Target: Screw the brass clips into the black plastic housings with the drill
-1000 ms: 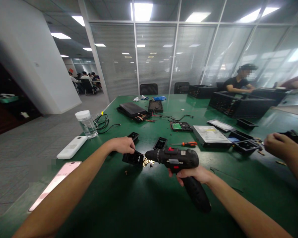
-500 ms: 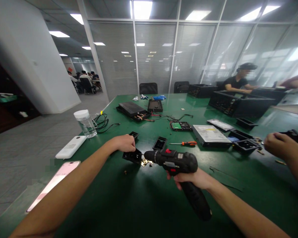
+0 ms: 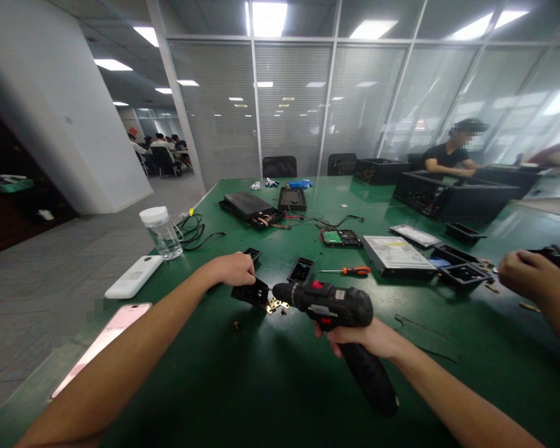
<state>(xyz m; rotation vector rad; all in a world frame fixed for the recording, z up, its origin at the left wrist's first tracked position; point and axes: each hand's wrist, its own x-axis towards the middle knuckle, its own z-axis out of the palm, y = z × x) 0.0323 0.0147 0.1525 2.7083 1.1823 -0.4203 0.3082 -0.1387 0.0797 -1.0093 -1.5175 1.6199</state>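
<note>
We hold a black plastic box by its upper edge with our left hand; the fingers are pinched on it. The box is tilted, low over the green table, in front of us and a little to the left. With our right hand we grasp a black power drill, and the fingers are wrapped around its handle. The nose of the drill points left, to the box, but we cannot tell if the bit touches it.

Just beside the box, under the nose of the drill, we see some brass-coloured pieces. Behind the drill lies another black box, and to the right of this one a screwdriver with orange and black handle. Farther right we find a silver drive unit, flat on the table. At the right edge there is a hand of another person, with bent fingers; what exactly it grasps, we cannot tell.
</note>
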